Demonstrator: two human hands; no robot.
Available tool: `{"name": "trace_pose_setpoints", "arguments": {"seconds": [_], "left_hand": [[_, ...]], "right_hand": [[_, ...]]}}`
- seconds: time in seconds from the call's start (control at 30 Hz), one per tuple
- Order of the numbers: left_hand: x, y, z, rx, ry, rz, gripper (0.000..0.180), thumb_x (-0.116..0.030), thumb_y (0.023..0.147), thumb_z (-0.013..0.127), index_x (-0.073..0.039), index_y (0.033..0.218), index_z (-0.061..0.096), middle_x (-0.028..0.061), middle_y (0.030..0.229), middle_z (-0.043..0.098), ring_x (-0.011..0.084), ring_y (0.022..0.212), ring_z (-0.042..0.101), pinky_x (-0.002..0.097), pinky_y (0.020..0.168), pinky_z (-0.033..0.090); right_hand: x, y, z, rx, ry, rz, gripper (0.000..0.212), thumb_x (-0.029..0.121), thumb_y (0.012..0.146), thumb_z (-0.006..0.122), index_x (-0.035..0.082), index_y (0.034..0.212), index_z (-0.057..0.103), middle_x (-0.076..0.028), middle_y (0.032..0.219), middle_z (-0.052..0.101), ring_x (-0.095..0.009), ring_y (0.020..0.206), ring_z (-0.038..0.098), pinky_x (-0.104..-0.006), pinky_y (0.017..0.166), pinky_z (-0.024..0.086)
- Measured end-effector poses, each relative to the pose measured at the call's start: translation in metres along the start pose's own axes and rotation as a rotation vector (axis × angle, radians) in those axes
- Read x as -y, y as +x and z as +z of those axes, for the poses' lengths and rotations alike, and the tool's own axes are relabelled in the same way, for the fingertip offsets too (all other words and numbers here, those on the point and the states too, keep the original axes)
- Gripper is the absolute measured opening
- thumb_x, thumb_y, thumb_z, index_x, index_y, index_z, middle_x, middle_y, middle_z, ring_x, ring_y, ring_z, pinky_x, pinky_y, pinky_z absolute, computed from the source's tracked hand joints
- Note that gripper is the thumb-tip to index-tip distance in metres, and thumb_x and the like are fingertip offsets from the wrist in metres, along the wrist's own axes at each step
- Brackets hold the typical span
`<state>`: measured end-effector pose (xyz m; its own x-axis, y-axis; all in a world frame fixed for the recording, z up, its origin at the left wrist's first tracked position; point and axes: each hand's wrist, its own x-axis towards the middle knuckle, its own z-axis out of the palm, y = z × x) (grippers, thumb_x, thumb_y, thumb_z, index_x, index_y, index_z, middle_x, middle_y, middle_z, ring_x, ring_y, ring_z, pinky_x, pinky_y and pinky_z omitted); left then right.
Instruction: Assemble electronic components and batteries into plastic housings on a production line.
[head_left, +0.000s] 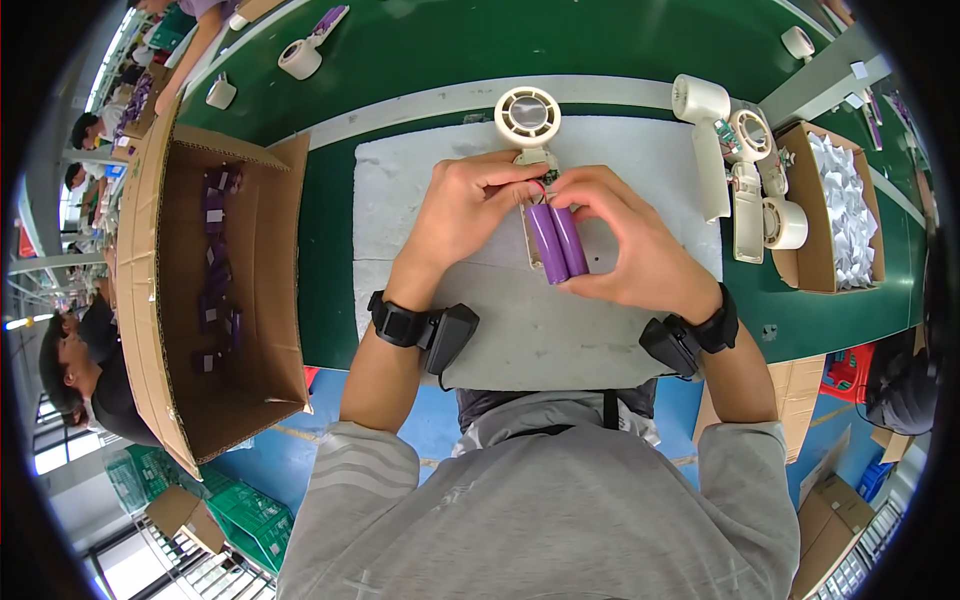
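Note:
A white handheld fan lies on the pale mat with its round grille pointing away from me and its handle shell toward me. Two purple cylindrical battery cells, side by side as one pack, lie over the handle shell. My right hand grips this pack, with the thumb at its near end and fingers by its far end. Thin red wires come off the pack's far end. My left hand pinches at these wires beside the small green circuit board. Fingers partly hide the board and wires.
A deep cardboard box with purple battery packs stands at the left. More fan parts lie right of the mat, beside a small carton of white pieces. Further fans sit across the green table. Other people are at the left.

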<state>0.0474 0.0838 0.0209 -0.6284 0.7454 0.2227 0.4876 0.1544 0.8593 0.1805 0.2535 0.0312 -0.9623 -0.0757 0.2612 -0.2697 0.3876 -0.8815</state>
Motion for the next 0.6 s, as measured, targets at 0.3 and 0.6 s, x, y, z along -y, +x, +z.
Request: {"name": "trace_pose_setpoints", "arguments": {"seconds": [0.3, 0.6], "left_hand": [[0.008, 0.0, -0.005, 0.057, -0.071, -0.048, 0.022, -0.006, 0.084, 0.07, -0.006, 0.106, 0.072, 0.01, 0.097, 0.073, 0.0172, 0.082, 0.07, 0.0272, 0.074, 0.055], [0.006, -0.001, -0.012, 0.141, -0.108, -0.111, 0.025, -0.005, 0.087, 0.067, -0.009, 0.111, 0.071, 0.0105, 0.1, 0.073, 0.0166, 0.088, 0.069, 0.0281, 0.08, 0.053]], "right_hand": [[-0.008, -0.001, 0.001, -0.012, -0.259, -0.084, 0.053, 0.006, 0.06, 0.083, 0.004, 0.11, 0.064, -0.012, 0.123, 0.058, -0.031, 0.109, 0.058, -0.0395, 0.09, 0.053], [-0.003, -0.006, 0.009, 0.0, -0.474, -0.132, 0.052, 0.008, 0.061, 0.083, 0.002, 0.109, 0.067, -0.014, 0.126, 0.06, -0.032, 0.109, 0.058, -0.0406, 0.091, 0.051]]}}
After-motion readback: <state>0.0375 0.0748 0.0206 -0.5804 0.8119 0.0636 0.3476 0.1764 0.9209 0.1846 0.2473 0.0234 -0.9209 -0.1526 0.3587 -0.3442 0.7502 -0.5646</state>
